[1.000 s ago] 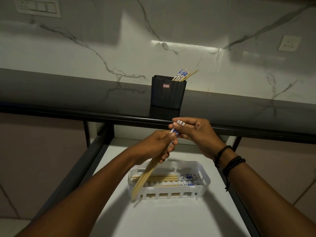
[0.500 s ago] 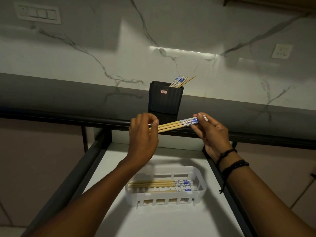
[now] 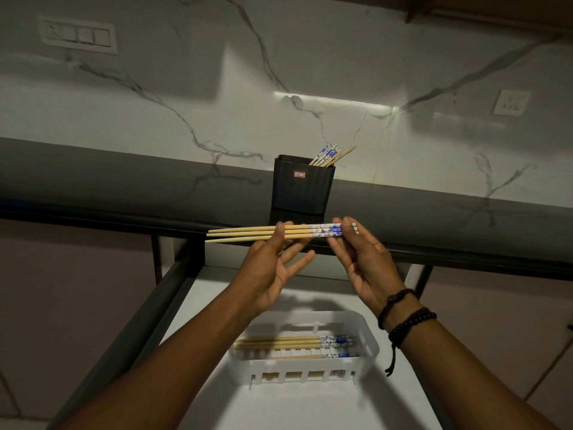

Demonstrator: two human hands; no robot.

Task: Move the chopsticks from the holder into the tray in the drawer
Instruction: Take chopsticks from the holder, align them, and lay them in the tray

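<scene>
right hand [image 3: 364,265] wrist | black cord bracelet [image 3: 394,301] | black bead bracelet [image 3: 414,321], dangling tail

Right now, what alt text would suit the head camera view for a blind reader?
A left hand and a right hand hold a bundle of chopsticks level over an open drawer, whose white tray already holds other chopsticks. Behind, a black holder on the counter holds more chopsticks.

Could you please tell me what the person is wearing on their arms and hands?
No sleeves or gloves show. The right wrist carries a black cord bracelet with a dangling end and a black beaded bracelet; the left wrist is bare.
</scene>
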